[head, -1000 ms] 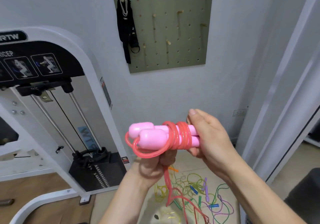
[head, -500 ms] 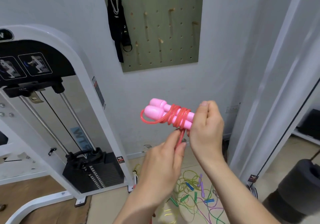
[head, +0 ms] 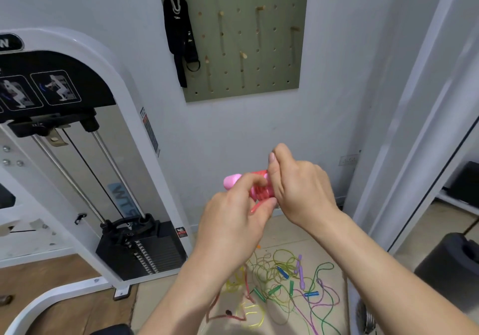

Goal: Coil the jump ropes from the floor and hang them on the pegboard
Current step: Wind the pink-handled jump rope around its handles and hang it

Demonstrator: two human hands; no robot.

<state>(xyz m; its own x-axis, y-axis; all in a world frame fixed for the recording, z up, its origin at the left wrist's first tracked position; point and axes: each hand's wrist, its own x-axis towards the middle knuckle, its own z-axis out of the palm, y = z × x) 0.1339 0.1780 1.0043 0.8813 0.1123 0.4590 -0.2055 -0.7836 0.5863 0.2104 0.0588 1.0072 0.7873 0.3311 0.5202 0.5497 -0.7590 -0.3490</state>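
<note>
A pink jump rope has its red cord wound around its two pink handles. My right hand grips the handles from the right. My left hand pinches the red cord just below the wound part, fingers closed on it. Most of the bundle is hidden between both hands. The olive green pegboard hangs on the wall above, with several wooden pegs. A tangle of green, yellow, purple and blue jump ropes lies on the floor below my arms.
A black strap with a carabiner hangs at the pegboard's upper left. A white weight machine with a black weight stack fills the left. A white door frame and a dark round object stand at the right.
The bundle has come lower in view and my hands closed in around it. My left hand moved up from under the handles to pinch the cord beside the coil; more cord is wound.
</note>
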